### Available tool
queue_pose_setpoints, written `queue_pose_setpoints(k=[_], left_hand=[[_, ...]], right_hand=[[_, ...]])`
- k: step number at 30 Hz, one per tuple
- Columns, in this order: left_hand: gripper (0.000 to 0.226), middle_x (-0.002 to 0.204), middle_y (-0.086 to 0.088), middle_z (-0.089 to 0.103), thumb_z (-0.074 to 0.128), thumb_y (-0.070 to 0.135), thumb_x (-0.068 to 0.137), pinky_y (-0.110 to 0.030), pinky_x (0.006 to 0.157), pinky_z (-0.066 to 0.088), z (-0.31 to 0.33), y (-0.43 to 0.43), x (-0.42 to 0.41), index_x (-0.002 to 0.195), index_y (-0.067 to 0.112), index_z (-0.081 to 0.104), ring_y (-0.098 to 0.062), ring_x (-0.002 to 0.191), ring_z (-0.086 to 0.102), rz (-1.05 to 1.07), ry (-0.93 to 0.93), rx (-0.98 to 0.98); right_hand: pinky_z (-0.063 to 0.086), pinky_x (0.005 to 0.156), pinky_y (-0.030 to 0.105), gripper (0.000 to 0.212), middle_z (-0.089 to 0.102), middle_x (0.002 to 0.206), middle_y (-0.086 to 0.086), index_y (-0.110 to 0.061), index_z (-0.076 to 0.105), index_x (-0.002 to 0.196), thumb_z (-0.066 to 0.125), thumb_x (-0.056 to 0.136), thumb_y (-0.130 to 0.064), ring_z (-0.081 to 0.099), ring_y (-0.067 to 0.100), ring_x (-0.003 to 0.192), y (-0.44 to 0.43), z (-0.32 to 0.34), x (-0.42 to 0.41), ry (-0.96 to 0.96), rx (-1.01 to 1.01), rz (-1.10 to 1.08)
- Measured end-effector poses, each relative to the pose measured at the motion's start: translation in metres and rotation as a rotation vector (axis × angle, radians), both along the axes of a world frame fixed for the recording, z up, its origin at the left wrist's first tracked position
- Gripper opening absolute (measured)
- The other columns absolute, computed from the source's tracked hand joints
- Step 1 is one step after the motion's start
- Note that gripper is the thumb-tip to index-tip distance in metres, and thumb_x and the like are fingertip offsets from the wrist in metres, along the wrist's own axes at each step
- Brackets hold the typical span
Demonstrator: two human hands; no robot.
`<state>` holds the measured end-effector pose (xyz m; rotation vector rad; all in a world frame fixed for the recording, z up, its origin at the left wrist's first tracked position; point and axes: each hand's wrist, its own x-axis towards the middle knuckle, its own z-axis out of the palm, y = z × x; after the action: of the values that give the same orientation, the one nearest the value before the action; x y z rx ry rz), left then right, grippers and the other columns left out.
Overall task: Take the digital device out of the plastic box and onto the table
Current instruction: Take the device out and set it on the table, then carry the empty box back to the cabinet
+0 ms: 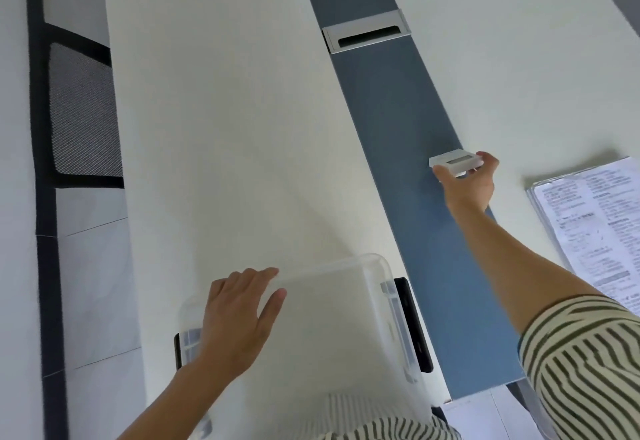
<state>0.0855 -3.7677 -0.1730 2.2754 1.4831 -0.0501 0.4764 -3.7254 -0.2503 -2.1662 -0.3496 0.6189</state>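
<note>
The clear plastic box with black side latches stands on the white table close to me; nothing shows inside it. My left hand rests on its far left rim, fingers gripping the edge. My right hand is stretched out far to the right and holds the digital device, a small white slab with a grey screen, by its near edge. The device sits low over the right edge of the blue strip; whether it touches the table I cannot tell.
A blue strip runs down the table's middle, with a silver cable slot farther back. A stack of printed papers in a plastic sleeve lies at the right. A black mesh chair stands off the table's left side.
</note>
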Motion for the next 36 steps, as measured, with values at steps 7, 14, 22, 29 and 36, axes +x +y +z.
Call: queue_pose_setpoints(k=[7,14,22,29,36], left_hand=[[0.041,0.091,0.009,0.067,0.035,0.044,0.092,-0.027,0.081,0.032,-0.001,0.001,0.001,0.114,0.022,0.062,-0.017,0.082,0.062,-0.010,0.010,0.031],[0.048,0.105,0.010,0.065,0.036,0.050,0.088,-0.023,0.088,0.032,0.004,0.006,-0.001,0.121,0.024,0.059,-0.015,0.098,0.060,0.018,-0.082,-0.005],[0.042,0.127,0.000,0.056,0.055,0.036,0.087,-0.035,0.097,0.042,0.027,-0.006,-0.037,0.125,0.017,0.055,-0.019,0.118,0.048,0.304,-0.360,0.072],[0.068,0.148,-0.002,0.035,0.060,0.038,0.086,-0.047,0.100,0.043,0.015,-0.065,-0.090,0.145,0.024,0.031,-0.026,0.129,0.044,0.496,-0.306,-0.131],[0.064,0.152,0.002,0.028,0.056,0.012,0.088,-0.035,0.082,0.049,0.003,-0.113,-0.100,0.146,0.020,0.029,-0.018,0.116,0.051,0.556,-0.406,-0.115]], right_hand=[[0.044,0.065,0.027,0.077,0.056,0.117,-0.001,-0.021,0.032,0.134,0.072,0.071,-0.040,0.053,0.020,0.100,0.010,-0.002,0.012,-0.066,-0.113,0.071],[0.045,0.095,0.044,0.105,0.047,0.142,-0.002,-0.029,0.017,0.147,0.071,0.063,-0.061,0.047,0.018,0.128,-0.012,0.026,0.004,-0.160,-0.244,0.114],[0.051,0.086,0.039,0.050,0.058,0.120,-0.008,-0.023,0.052,0.125,0.061,0.084,-0.050,0.058,0.016,0.111,-0.099,0.075,-0.089,-0.059,-0.084,0.347],[0.048,0.085,0.035,0.063,0.051,0.123,-0.014,-0.033,0.039,0.136,0.061,0.081,-0.055,0.057,0.019,0.112,-0.176,0.078,-0.171,0.075,-0.181,0.554],[0.039,0.056,0.026,0.032,0.049,0.078,-0.008,-0.019,0.051,0.120,0.051,0.090,-0.033,0.046,0.013,0.063,-0.197,0.065,-0.184,0.037,-0.273,0.571]])
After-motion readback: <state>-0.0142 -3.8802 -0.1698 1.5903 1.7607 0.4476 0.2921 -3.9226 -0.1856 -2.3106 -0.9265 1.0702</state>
